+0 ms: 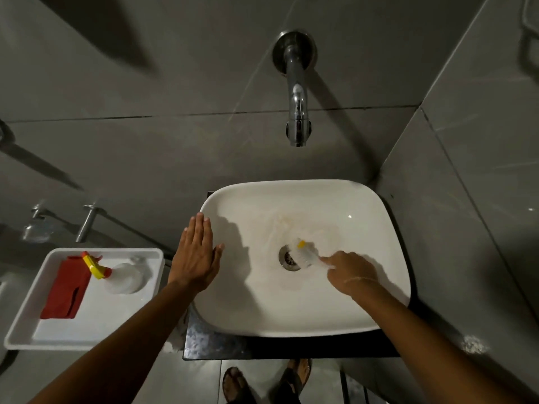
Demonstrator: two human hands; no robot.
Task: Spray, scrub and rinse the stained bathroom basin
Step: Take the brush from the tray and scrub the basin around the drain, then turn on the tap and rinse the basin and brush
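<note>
The white basin (379, 287) fills the middle of the view, with brownish stains around its metal drain (287, 257). My right hand (351, 274) grips a white scrub brush (306, 255) with a yellow tip, its head pressed on the basin floor just right of the drain. My left hand (196, 255) lies flat and open on the basin's left rim, fingers pointing to the wall. A clear spray bottle (122, 275) with a yellow and red trigger lies in the white tray (87, 336) at the left.
A red cloth (68, 287) lies in the tray beside the bottle. The chrome wall tap (297, 91) hangs above the basin, no water running. Grey tiled walls stand behind and to the right. Wall taps (87, 223) sit left. My sandalled feet (262, 383) show below the dark counter (215, 345).
</note>
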